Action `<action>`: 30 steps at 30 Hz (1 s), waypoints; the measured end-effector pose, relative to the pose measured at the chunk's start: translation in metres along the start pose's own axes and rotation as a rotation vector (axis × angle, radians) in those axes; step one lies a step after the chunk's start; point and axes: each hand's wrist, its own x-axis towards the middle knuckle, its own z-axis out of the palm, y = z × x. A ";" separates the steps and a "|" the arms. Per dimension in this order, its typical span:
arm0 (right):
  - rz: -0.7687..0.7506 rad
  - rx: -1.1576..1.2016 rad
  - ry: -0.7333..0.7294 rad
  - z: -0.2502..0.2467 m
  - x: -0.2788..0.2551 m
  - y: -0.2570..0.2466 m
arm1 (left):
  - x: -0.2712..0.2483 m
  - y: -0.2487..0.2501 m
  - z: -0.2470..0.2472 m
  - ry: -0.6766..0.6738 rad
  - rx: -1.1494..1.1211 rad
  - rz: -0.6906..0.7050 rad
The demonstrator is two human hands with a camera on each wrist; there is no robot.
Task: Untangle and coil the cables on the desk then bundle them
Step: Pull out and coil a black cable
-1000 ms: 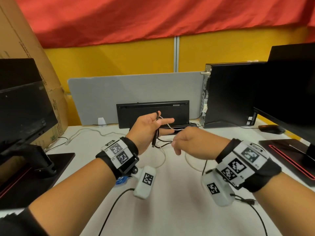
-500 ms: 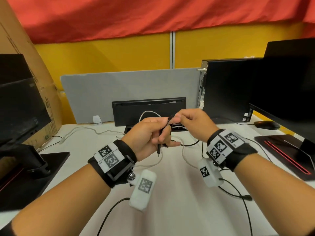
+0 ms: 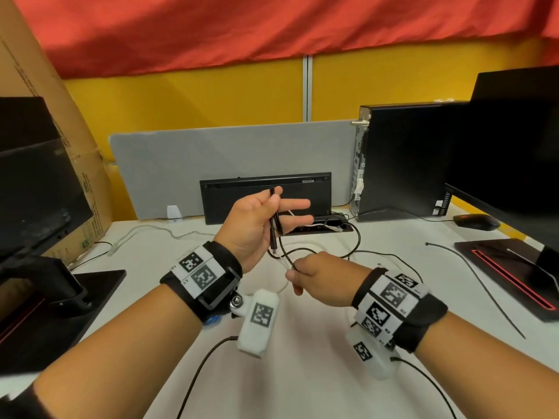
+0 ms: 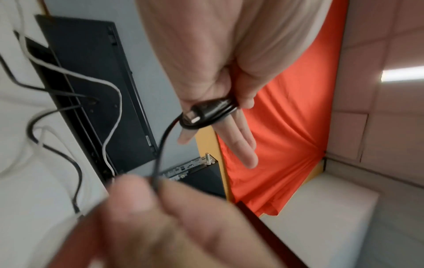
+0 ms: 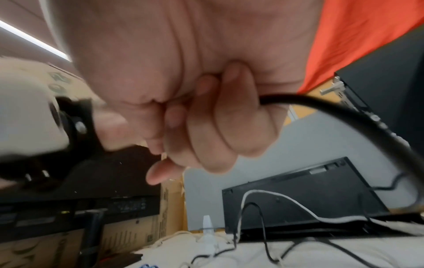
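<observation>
Overhead, no writing reads clearly. Left hand (image 3: pixel 257 219) pins the thin black cable's (image 3: pixel 284 252) plug end under its thumb, fingers straight; right hand (image 3: pixel 317 279) pinches its loop.

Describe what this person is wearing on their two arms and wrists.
Both forearms are bare. Each wrist carries a black strap topped with white blocks printed with black square markers. A white rounded camera pod, also marked, hangs under each wrist, trailing a thin black cable.
</observation>
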 end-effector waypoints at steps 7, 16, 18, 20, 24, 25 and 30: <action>-0.146 0.032 0.112 -0.047 -0.017 -0.024 | -0.007 -0.014 -0.007 -0.029 0.305 -0.073; -0.210 0.219 0.523 -0.082 0.000 -0.001 | -0.015 -0.003 -0.003 -0.281 0.254 -0.192; -0.196 0.260 0.591 -0.077 0.008 0.011 | -0.015 -0.003 -0.002 -0.278 0.156 -0.163; -0.182 0.306 0.628 -0.070 0.015 0.021 | -0.016 -0.001 0.001 -0.284 0.053 -0.149; -0.185 0.367 0.568 -0.046 0.026 0.034 | -0.015 0.003 0.006 -0.285 -0.106 -0.127; -0.161 0.366 0.548 -0.039 0.028 0.036 | -0.014 0.005 0.006 -0.277 -0.144 -0.119; -0.103 0.271 0.383 -0.013 0.029 0.038 | -0.009 0.011 0.004 -0.200 -0.227 -0.084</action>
